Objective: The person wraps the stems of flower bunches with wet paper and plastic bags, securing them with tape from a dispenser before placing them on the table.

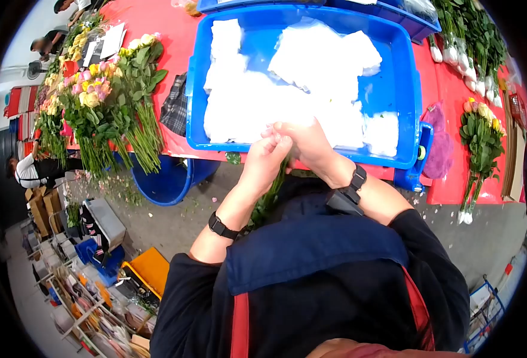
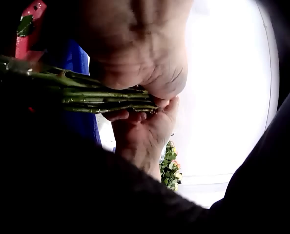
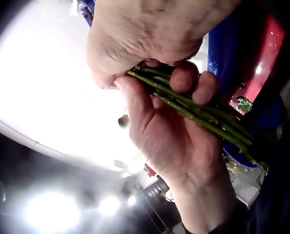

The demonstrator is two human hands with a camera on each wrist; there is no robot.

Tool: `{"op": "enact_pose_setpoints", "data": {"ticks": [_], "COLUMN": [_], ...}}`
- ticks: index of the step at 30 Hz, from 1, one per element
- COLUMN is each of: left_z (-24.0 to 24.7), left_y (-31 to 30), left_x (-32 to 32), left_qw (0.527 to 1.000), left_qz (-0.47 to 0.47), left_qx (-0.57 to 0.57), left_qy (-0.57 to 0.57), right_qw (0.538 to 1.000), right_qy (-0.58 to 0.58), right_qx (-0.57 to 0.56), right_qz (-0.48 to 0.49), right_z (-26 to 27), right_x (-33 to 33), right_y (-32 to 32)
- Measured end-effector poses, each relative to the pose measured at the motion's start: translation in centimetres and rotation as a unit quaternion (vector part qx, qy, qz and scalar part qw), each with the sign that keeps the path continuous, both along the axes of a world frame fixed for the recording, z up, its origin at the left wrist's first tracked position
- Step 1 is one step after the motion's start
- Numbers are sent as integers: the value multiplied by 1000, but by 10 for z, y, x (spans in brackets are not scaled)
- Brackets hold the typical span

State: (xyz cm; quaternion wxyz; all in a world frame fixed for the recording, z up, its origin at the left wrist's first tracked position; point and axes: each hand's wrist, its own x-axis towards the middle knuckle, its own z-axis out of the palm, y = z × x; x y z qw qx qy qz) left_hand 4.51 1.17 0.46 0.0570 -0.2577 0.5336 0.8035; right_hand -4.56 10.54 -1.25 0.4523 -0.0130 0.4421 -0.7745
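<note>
Both hands meet over the near edge of a blue tray (image 1: 415, 89) and hold a bundle of green stems (image 2: 106, 100). My left hand (image 1: 263, 164) has its fingers curled round the stems, as the right wrist view shows. Over the stems' ends lies my right hand (image 1: 311, 143), its fingers curled against them from the other side. Leafy green (image 1: 269, 203) hangs below the hands, close to the apron. Any blossoms on this bundle are hidden. White soft sheets (image 1: 239, 101) lie in the tray just beyond the hands.
Rose bunches (image 1: 96, 89) lie at the left of the red table (image 1: 174, 36). A bunch with white-wrapped ends (image 1: 481, 137) lies at right, beside a purple cloth (image 1: 439, 143). A blue bin (image 1: 165, 185) stands below the table edge. People work at far left.
</note>
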Motion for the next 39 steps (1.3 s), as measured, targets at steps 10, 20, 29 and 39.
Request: {"op": "enact_pose_setpoints", "data": {"ticks": [10, 20, 29, 39], "left_z": [7, 15, 22, 29], "left_y": [-71, -54, -12, 22], "left_x": [-10, -27, -31, -14], "left_qw": [999, 1000, 998, 992], "left_qz": [-5, 3, 58, 67], "left_qx": [-6, -29, -27, -75], "left_qy": [-41, -10, -29, -72], "right_qw": [746, 544, 591, 622], "right_qy": [580, 705, 717, 715], "right_qx": [320, 446, 359, 317], "right_qz": [-63, 92, 84, 47], "right_z": [-12, -19, -26, -46], "right_x": [-83, -98, -74, -74], "right_y": [11, 69, 89, 98]}}
